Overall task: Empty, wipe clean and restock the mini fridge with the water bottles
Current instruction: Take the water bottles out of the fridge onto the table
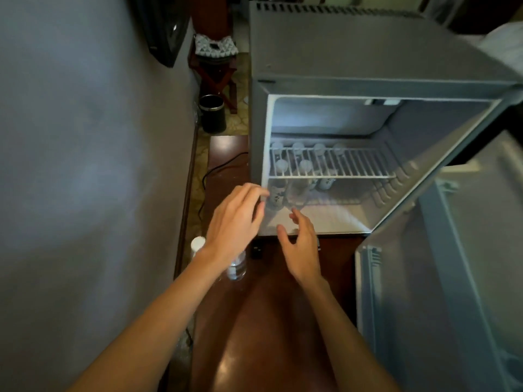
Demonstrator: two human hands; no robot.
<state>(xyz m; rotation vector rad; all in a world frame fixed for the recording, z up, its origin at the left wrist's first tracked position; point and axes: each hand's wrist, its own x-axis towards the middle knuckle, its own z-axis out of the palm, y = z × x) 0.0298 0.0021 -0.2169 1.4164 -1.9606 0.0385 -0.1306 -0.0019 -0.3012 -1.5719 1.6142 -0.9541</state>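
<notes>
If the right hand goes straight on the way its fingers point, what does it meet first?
The right hand would most likely meet the front water bottle under the wire shelf, though blur leaves depth unclear.

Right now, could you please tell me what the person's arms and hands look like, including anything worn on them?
Both hands are bare: the left hand and the right hand wear no gloves, and no rings show. The left forearm and right forearm are uncovered too, with no sleeve, watch or bracelet in view down to the picture's edge. The fingertips look slightly blurred.
</notes>
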